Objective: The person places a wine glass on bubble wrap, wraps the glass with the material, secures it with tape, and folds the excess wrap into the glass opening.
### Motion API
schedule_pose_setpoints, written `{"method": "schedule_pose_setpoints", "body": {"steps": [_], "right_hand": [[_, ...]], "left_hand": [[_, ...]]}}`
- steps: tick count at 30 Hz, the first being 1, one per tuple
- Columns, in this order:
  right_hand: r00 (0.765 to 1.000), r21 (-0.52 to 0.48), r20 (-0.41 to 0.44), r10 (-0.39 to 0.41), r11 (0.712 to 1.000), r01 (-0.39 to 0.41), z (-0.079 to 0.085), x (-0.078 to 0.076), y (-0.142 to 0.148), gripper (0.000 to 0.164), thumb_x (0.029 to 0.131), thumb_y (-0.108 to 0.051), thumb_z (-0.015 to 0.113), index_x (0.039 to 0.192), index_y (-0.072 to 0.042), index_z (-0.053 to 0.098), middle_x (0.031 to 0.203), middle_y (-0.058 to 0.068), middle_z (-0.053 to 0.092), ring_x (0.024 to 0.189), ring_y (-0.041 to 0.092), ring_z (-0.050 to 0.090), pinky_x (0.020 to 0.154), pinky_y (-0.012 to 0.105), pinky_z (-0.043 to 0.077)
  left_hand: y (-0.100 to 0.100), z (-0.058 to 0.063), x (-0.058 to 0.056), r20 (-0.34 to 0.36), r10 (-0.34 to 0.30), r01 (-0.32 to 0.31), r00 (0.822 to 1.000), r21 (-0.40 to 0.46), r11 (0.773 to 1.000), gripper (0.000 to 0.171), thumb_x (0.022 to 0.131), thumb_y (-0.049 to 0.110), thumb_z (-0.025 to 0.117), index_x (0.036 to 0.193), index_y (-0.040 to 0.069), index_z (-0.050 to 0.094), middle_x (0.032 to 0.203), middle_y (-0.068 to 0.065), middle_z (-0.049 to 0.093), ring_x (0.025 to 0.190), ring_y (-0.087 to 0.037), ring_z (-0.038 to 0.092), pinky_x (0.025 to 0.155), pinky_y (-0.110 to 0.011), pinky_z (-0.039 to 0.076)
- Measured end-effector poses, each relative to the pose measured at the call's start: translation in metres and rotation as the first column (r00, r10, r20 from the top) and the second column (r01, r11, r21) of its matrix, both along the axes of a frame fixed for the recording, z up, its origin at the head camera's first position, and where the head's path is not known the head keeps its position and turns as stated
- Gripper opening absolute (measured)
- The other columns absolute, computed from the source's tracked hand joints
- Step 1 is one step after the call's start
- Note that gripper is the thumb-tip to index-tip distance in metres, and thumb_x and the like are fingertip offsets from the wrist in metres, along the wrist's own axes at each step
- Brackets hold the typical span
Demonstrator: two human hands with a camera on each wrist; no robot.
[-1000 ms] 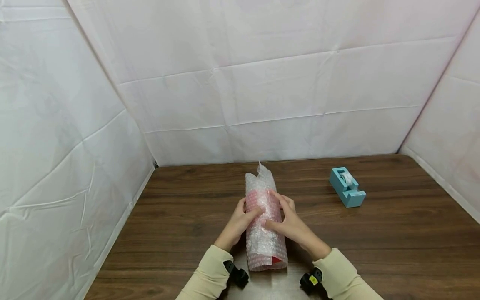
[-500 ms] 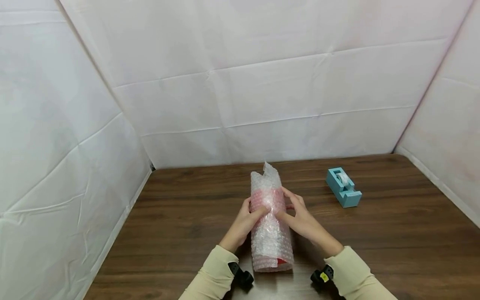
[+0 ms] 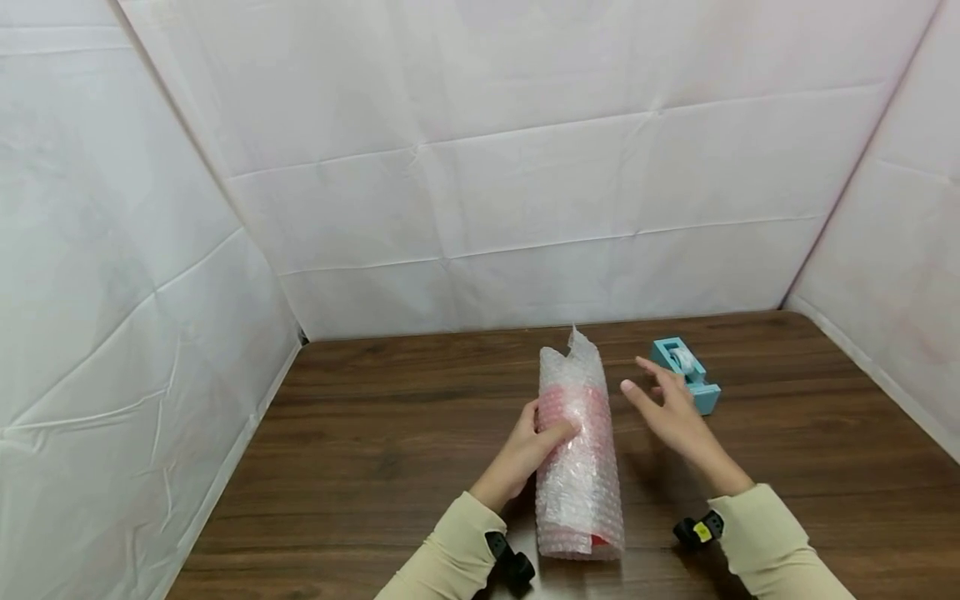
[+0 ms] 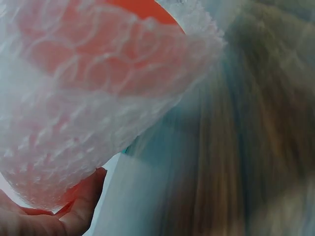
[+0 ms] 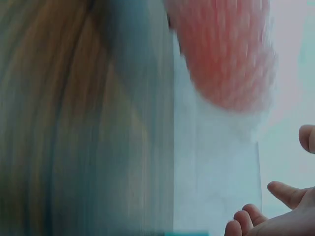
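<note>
Grips the bubble-wrap roll point(image 3: 579, 475) with the left hand point(image 3: 525, 454), with thumb laid over the upper surface and fingers curled about its left flank: a grasp, plainly not released. Holds nothing in the right hand point(image 3: 675, 412), with fingers spread and slack, and with thumb set apart from them. Overlaps the teal tape dispenser point(image 3: 705, 396) there in the head view; cannot tell from these angles whether touching it or merely in front.

Has the roll near the front of the wooden table point(image 3: 390, 417), lengthwise to the body, with a ragged far end point(image 3: 577, 343) pointing at the white sheet point(image 3: 525, 192) behind. Cannot tell whether resting fully on the wood or slightly raised. Shows something red-orange point(image 4: 147, 9) inside the wrap at the near end, in the left wrist view.

Seems, as a judgement, to be at the point between wrapping and taping: rolled up, held closed one-handed, with no tape strip to be made out on the wrap. Would probably call next for steady left-hand pressure, enough to prevent unrolling without crushing the bubbles, and for a right-hand pinch on the loose end of the tape roll point(image 3: 682, 360)
</note>
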State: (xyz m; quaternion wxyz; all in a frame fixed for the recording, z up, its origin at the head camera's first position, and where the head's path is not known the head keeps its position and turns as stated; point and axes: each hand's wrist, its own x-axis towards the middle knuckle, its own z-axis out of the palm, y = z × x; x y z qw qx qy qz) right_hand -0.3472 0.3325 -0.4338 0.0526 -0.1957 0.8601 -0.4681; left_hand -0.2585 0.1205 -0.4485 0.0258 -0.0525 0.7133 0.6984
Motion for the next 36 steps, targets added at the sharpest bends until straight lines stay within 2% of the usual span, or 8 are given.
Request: {"method": "schedule_pose_setpoints", "body": {"steps": [5, 8, 14, 17, 23, 30, 36], "right_hand": [[0.995, 0.050, 0.001, -0.097, 0.994, 0.097, -0.001, -0.015, 0.026, 0.076, 0.098, -0.055, 0.037, 0.153, -0.005, 0.021, 0.149, 0.036, 0.013, 0.124, 0.052, 0.023, 0.087, 0.066, 0.036], [0.987, 0.078, 0.001, -0.158, 0.984, 0.158, -0.005, -0.023, 0.038, 0.077, 0.098, -0.056, 0.034, 0.152, -0.002, 0.021, 0.148, 0.038, 0.011, 0.120, 0.051, 0.019, 0.085, 0.065, 0.034], [0.972, 0.105, 0.021, -0.234, 0.967, 0.231, -0.016, -0.033, 0.055, 0.076, 0.100, -0.052, 0.032, 0.149, 0.004, 0.021, 0.147, 0.040, 0.010, 0.123, 0.056, 0.012, 0.087, 0.070, 0.022], [0.971, 0.120, 0.033, -0.237, 0.965, 0.231, -0.023, -0.036, 0.062, 0.074, 0.101, -0.050, 0.029, 0.148, 0.007, 0.023, 0.145, 0.042, 0.013, 0.122, 0.057, 0.012, 0.088, 0.070, 0.020], [0.973, 0.156, 0.035, -0.230, 0.962, 0.222, -0.031, -0.044, 0.068, 0.068, 0.102, -0.047, 0.025, 0.141, 0.008, 0.036, 0.140, 0.042, 0.021, 0.116, 0.055, 0.018, 0.084, 0.066, 0.023], [0.981, 0.210, -0.047, -0.190, 0.958, 0.196, -0.031, -0.052, 0.073, 0.062, 0.102, -0.045, 0.031, 0.130, 0.008, 0.047, 0.130, 0.039, 0.034, 0.111, 0.056, 0.023, 0.082, 0.067, 0.024], [0.980, 0.203, -0.129, -0.151, 0.963, 0.175, -0.031, -0.055, 0.074, 0.054, 0.102, -0.038, 0.038, 0.121, 0.010, 0.053, 0.123, 0.039, 0.044, 0.106, 0.052, 0.032, 0.079, 0.056, 0.027]], "left_hand": [[0.013, 0.000, 0.000, 0.003, -0.039, 0.039, 0.999, 0.011, 0.999, 0.075, 0.082, 0.028, 0.067, 0.143, 0.005, 0.030, 0.129, -0.014, 0.051, 0.104, -0.020, 0.055, 0.086, -0.034, 0.048], [0.019, 0.000, 0.000, 0.008, -0.056, 0.056, 0.998, 0.010, 0.998, 0.076, 0.081, 0.028, 0.067, 0.144, 0.006, 0.030, 0.128, -0.013, 0.051, 0.103, -0.020, 0.055, 0.085, -0.034, 0.048], [0.027, -0.003, 0.003, 0.030, -0.077, 0.077, 0.997, 0.020, 0.997, 0.075, 0.081, 0.028, 0.067, 0.143, 0.008, 0.031, 0.126, -0.010, 0.052, 0.100, -0.019, 0.056, 0.083, -0.032, 0.048], [0.029, -0.005, 0.005, 0.039, -0.085, 0.084, 0.996, 0.021, 0.996, 0.074, 0.081, 0.027, 0.066, 0.143, 0.007, 0.032, 0.126, -0.011, 0.051, 0.101, -0.019, 0.055, 0.084, -0.033, 0.048], [0.029, -0.006, 0.008, 0.061, -0.100, 0.099, 0.993, 0.016, 0.995, 0.071, 0.082, 0.028, 0.066, 0.142, 0.009, 0.033, 0.125, -0.010, 0.052, 0.102, -0.019, 0.055, 0.083, -0.033, 0.047], [0.031, -0.006, 0.010, 0.083, -0.104, 0.101, 0.991, 0.037, 0.994, 0.072, 0.081, 0.027, 0.067, 0.142, 0.008, 0.033, 0.125, -0.010, 0.052, 0.101, -0.020, 0.056, 0.083, -0.035, 0.048], [0.029, -0.007, 0.011, 0.087, -0.108, 0.106, 0.990, 0.030, 0.994, 0.073, 0.081, 0.028, 0.067, 0.142, 0.008, 0.033, 0.126, -0.010, 0.051, 0.101, -0.020, 0.056, 0.083, -0.035, 0.048]]}}
